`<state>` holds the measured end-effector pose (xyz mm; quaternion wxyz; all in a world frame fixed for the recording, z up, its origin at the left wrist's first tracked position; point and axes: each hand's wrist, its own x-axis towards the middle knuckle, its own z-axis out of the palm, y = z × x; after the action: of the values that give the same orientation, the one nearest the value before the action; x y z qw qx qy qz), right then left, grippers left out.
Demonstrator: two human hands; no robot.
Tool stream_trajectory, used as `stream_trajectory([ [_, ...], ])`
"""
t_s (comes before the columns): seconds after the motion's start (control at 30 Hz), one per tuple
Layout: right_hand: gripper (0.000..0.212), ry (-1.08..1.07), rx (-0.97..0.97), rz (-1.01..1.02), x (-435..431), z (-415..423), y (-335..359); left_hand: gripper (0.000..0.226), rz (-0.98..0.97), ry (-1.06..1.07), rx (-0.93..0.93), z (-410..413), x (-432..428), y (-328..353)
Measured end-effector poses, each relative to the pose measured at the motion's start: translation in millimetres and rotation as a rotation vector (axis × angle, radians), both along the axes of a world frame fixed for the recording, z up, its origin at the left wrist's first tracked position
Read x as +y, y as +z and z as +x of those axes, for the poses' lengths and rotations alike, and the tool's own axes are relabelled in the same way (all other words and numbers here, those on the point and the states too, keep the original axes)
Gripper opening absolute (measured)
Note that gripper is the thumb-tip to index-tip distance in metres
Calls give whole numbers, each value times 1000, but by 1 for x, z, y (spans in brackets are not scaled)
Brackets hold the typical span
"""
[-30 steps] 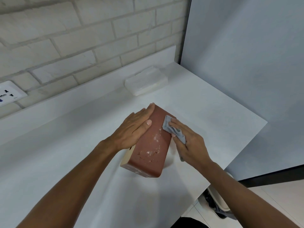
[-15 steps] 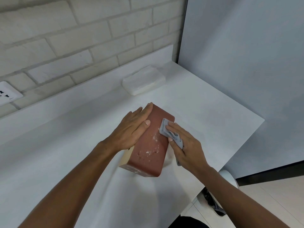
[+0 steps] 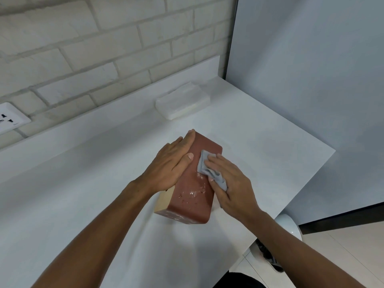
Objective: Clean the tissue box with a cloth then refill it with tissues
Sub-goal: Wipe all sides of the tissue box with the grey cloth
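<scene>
White counter (image 3: 270,142), tissue box (image 3: 193,196) lengthwise toward wall (image 3: 104,48), cloth (image 3: 204,166) on top

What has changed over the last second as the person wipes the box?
The right hand slid the grey cloth leftward across the tissue box, from its right edge onto its upper face. The left hand stayed flat on the box; the tissue stack stayed by the wall.

Tissue box (image 3: 193,196): smooth red-brown top w/ shiny wet specks, pale matt side. On it: cloth (image 3: 202,166), grey, soft, crumpled. Behind box: tissue pack (image 3: 182,102) in glossy plastic; brick wall (image 3: 108,59) rough, matt.
</scene>
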<state>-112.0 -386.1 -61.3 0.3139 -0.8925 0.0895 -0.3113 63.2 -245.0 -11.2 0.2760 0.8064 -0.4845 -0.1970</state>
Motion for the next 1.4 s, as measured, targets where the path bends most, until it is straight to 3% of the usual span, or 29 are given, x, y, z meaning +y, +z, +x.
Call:
stream_trajectory([
  [0.17, 43, -168, 69, 123, -13, 10, 4, 60, -28, 5, 52, -2, 0, -1],
  [0.33, 42, 77, 80, -109, -5, -5, 4, 61, -87, 49, 150, -3, 5, -1],
  [0.47, 49, -146, 195, 14, -24, 3, 10, 60, -98, 40, 190, -9, 4, 4],
  [0.6, 44, -209, 193, 94, -26, 18, 19, 61, -103, 45, 199, -10, 3, 5],
  [0.73, 45, -128, 179, -6, -13, -2, 8, 61, -103, 57, 194, -7, 6, 4],
  [0.9, 50, -170, 179, 28, -20, 11, 16, 54, -113, 61, 267, -13, 4, 3],
  [1.03, 39, 117, 124, -159, -9, 9, 16, 55, -140, 62, 254, -11, 6, 1],
  [1.2, 46, -37, 158, 2, -20, 14, 17, 55, -138, 66, 251, -10, 6, 2],
  [1.33, 52, 132, 179, -47, 2, 4, 15, 54, -130, 85, 260, -8, 10, 3],
  [1.4, 51, 51, 202, 16, -11, 6, 15, 54, -118, 86, 261, -9, 10, 4],
])
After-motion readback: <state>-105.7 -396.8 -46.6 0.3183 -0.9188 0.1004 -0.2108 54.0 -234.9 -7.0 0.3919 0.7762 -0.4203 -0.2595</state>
